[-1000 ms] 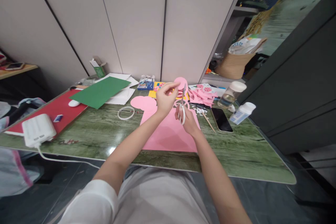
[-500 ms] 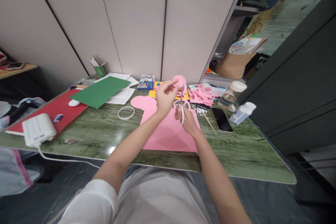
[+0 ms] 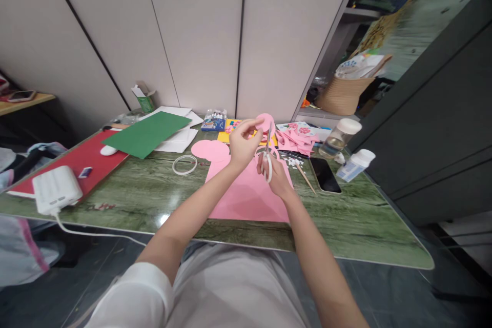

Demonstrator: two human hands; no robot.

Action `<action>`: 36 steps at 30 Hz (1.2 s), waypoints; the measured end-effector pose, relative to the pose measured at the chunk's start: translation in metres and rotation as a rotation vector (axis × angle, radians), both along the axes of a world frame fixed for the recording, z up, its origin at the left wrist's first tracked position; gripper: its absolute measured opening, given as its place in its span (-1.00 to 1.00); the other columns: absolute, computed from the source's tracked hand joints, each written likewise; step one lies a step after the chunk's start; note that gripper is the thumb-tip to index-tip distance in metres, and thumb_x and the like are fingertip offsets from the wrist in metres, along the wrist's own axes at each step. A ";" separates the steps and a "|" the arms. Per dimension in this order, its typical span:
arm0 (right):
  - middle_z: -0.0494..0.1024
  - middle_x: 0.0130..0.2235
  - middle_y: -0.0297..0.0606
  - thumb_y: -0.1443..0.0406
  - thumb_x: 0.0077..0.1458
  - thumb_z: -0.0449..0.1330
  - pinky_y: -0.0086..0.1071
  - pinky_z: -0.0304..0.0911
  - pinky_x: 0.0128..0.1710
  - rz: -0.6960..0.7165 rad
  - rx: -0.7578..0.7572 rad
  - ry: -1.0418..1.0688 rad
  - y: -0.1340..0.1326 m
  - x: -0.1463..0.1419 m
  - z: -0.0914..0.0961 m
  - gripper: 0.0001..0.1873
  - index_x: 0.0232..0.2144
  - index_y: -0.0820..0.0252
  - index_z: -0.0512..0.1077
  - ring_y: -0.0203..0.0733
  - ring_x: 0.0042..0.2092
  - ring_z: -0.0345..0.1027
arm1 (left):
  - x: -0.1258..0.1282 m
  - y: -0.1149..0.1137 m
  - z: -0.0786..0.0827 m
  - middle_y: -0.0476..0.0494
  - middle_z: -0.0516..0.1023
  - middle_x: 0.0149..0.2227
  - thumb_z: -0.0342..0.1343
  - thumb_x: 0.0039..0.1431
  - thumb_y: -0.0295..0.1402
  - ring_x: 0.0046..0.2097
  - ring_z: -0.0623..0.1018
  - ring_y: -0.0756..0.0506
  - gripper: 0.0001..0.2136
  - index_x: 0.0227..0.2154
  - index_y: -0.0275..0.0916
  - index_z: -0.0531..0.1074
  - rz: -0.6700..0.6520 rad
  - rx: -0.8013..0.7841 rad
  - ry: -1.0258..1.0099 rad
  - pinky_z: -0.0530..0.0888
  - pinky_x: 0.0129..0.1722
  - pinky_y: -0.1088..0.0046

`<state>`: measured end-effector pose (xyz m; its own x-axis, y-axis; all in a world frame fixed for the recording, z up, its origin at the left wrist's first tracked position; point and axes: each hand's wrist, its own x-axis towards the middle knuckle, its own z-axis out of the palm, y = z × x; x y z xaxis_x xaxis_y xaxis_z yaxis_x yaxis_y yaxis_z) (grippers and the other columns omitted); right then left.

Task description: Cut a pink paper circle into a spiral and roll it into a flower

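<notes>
My left hand [image 3: 243, 144] pinches a round piece of pink paper [image 3: 265, 122] at its left edge, held up above the table. My right hand [image 3: 273, 174] is closed around the white handles of a pair of scissors [image 3: 268, 164], whose blades point up at the right side of the pink round. Beneath both hands lies a large pink sheet [image 3: 248, 197]. To the left of it, overlapping pink paper circles [image 3: 209, 150] lie on the table. Pink offcuts [image 3: 295, 141] are heaped to the right of my hands.
A white ring [image 3: 184, 165], a green sheet [image 3: 149, 133], a red sheet [image 3: 96, 166] and a white power bank [image 3: 57, 189] are on the left. On the right are a phone [image 3: 325, 175], a wooden stick [image 3: 305, 178], a clear bottle [image 3: 340, 138] and a white bottle [image 3: 355, 165].
The pink round has dropped slightly and turned in my left hand. The scissors have shifted a little to the right, their blades still at its edge.
</notes>
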<state>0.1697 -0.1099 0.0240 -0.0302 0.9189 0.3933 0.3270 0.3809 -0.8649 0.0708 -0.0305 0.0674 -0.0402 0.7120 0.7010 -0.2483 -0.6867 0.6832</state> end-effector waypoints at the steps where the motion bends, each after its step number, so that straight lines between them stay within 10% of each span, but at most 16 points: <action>1: 0.25 -0.53 -0.39 0.10 0.23 -0.14 -0.39 0.02 -0.45 0.000 -0.001 -0.001 0.000 0.000 0.000 -0.67 -0.46 0.15 0.19 -0.31 -0.48 0.11 | 0.000 0.000 0.000 -0.14 0.51 -0.28 0.13 0.00 -0.45 -0.26 0.48 0.01 -0.83 -0.30 -0.24 0.51 0.004 -0.004 0.001 0.42 -0.26 0.48; 36: 0.24 -0.52 -0.38 0.06 0.23 -0.15 -0.38 0.03 -0.45 -0.019 0.001 0.018 -0.001 -0.003 0.001 -0.63 -0.48 0.14 0.19 -0.30 -0.48 0.12 | 0.005 0.000 -0.006 -0.15 0.52 -0.30 0.17 -0.01 -0.37 -0.29 0.50 0.01 -0.83 -0.30 -0.23 0.52 0.016 -0.050 0.007 0.45 -0.25 0.47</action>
